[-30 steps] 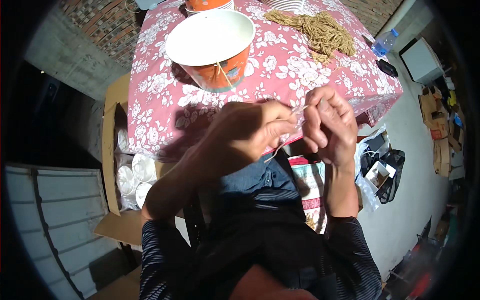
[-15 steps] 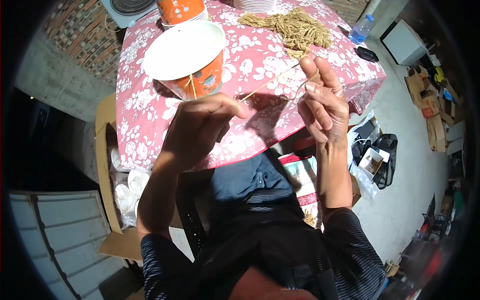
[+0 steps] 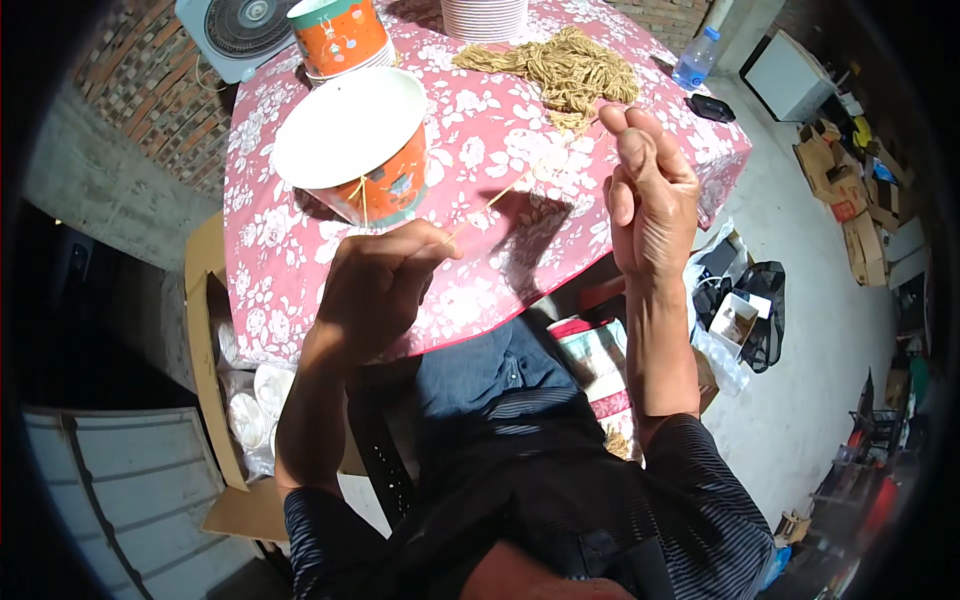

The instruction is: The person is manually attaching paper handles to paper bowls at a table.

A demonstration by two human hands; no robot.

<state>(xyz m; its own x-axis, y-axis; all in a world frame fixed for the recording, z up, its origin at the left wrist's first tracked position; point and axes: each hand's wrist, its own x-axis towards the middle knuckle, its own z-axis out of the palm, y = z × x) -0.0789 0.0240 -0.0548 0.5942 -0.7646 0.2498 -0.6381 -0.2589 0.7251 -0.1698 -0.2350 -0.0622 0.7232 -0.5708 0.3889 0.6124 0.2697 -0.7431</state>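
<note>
Drawn further apart than a moment ago: left hand (image 3: 375,285) clenched on one end of a thin tan cord (image 3: 500,198), right hand (image 3: 650,195) pinching the other, stretched taut above the floral counter (image 3: 480,130) beside an orange paper bowl (image 3: 355,145).

Matt paper bowl (image 3: 352,150), rough fibrous twine (image 3: 561,65), smooth floral tablecloth (image 3: 480,160), clear plastic bottle (image 3: 695,60)
</note>
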